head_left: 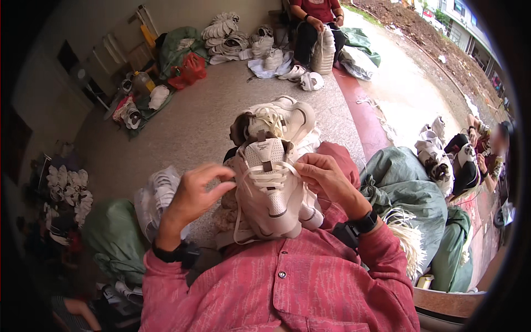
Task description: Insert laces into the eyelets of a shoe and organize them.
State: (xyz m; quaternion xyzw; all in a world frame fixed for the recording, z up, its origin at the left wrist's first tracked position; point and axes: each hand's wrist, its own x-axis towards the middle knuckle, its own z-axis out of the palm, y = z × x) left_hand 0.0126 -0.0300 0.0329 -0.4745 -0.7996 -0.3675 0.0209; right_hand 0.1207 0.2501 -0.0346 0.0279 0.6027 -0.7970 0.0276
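Note:
A cream sneaker (275, 207) rests in my lap with its toe toward me and its tongue standing up at the far end. A flat cream shoelace (269, 178) runs in rows across its front. My right hand (327, 176) pinches the lace beside the upper eyelets on the right. My left hand (200, 195) hovers left of the shoe, thumb and forefinger apart, with nothing visible between them. Near it, a loose lace end hangs down the shoe's left side. Just beyond lies another cream sneaker (301, 119) with a brown lining and bunched laces.
Green sacks (406, 182) stand at my right, with a bundle of loose laces (406, 238) by them. A green sack (116, 238) and bagged shoes (160, 193) are at my left. Shoe piles (227, 36) lie farther off. One person (318, 25) sits ahead, another at far right.

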